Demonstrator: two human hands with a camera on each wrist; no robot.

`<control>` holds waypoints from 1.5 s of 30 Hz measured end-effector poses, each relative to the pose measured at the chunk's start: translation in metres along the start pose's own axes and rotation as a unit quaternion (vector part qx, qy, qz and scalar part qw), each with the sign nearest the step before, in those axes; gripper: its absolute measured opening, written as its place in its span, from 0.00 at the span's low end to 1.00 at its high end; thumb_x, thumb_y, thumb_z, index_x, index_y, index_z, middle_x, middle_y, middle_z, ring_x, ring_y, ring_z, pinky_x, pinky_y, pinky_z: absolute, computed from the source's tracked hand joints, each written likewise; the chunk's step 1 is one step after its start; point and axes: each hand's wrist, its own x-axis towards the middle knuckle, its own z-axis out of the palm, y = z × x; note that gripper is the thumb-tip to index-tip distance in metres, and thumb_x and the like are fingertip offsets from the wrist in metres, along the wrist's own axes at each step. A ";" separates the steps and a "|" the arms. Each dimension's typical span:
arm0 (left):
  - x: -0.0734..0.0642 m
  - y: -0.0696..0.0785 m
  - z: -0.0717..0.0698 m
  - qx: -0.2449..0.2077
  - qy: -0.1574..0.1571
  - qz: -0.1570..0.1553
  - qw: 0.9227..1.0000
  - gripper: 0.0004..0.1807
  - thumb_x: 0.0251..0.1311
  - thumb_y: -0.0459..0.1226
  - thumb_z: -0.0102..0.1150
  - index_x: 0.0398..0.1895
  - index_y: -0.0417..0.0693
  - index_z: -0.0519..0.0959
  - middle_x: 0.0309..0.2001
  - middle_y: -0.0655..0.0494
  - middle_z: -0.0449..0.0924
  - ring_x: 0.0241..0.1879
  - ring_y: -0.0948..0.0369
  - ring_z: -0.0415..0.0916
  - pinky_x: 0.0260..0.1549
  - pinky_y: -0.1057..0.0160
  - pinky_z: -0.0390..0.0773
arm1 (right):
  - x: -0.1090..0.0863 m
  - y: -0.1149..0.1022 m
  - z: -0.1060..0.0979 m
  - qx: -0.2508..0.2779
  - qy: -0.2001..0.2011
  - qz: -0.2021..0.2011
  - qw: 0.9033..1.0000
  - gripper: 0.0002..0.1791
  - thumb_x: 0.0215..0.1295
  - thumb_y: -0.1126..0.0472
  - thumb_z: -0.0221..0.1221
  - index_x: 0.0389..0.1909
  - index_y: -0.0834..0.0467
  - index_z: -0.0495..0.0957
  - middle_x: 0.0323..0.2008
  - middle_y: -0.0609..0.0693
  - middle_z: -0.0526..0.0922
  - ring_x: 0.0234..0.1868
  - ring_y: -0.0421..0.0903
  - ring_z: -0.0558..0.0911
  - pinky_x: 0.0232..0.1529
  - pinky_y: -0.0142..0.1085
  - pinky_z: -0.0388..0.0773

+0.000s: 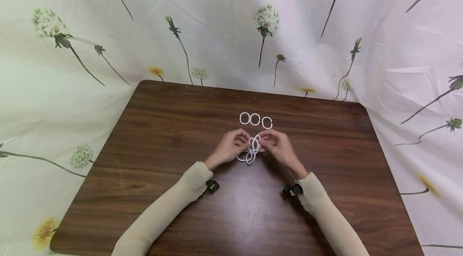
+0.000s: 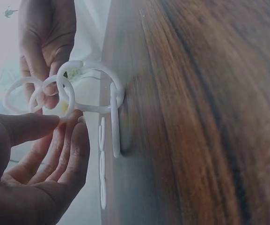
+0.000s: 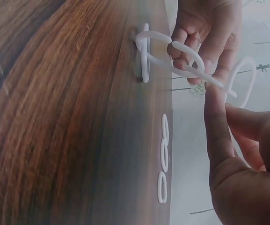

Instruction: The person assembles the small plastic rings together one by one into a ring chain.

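Observation:
White oval plastic rings, each with a small gap, are linked into a short chain between the two hands at mid-table in the head view. My left hand (image 1: 228, 147) pinches one ring (image 2: 70, 92) between thumb and fingertips. Opposite it, my right hand (image 1: 281, 148) pinches the ring (image 3: 253, 78) at the upper end between thumb and forefinger. From the left hand's ring the chain hangs down, and its lowest ring (image 2: 115, 136) stands against the tabletop. Fingers hide parts of the held rings.
Just beyond the hands, three loose white rings (image 1: 259, 119) lie in a row on the dark wooden table (image 1: 173, 127). A white flower-printed curtain (image 1: 224, 39) hangs behind the table and along its sides. Each wrist carries a small black device (image 1: 212, 185).

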 end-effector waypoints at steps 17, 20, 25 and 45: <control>-0.001 0.003 0.008 -0.011 -0.016 0.005 1.000 0.11 0.63 0.25 0.65 0.48 0.31 0.81 0.44 0.35 0.87 0.42 0.47 0.89 0.43 0.65 0.89 | 0.001 0.002 -0.003 -0.118 0.059 -0.058 0.990 0.09 0.67 0.73 0.65 0.47 0.71 0.82 0.41 0.70 0.87 0.40 0.42 0.88 0.42 0.25 0.86; -0.001 0.003 0.008 -0.002 -0.012 0.005 1.000 0.10 0.63 0.25 0.66 0.47 0.32 0.82 0.43 0.37 0.87 0.41 0.49 0.88 0.42 0.65 0.88 | 0.001 0.000 -0.006 -0.143 0.072 -0.062 0.985 0.09 0.67 0.71 0.66 0.47 0.68 0.83 0.41 0.66 0.88 0.39 0.39 0.87 0.43 0.26 0.86; -0.002 0.002 0.008 0.016 -0.011 0.005 1.000 0.10 0.63 0.26 0.67 0.47 0.33 0.83 0.41 0.38 0.88 0.40 0.49 0.88 0.41 0.66 0.88 | -0.001 -0.005 -0.013 -0.172 0.091 -0.060 0.979 0.09 0.68 0.69 0.67 0.47 0.65 0.84 0.41 0.64 0.89 0.38 0.40 0.86 0.42 0.24 0.84; 0.003 0.003 0.008 0.024 0.014 0.015 1.000 0.08 0.65 0.29 0.67 0.45 0.37 0.85 0.42 0.41 0.90 0.40 0.51 0.90 0.40 0.67 0.88 | -0.014 -0.059 -0.007 -0.159 0.036 -0.074 0.984 0.11 0.69 0.72 0.63 0.49 0.73 0.82 0.44 0.72 0.87 0.35 0.59 0.90 0.41 0.52 0.90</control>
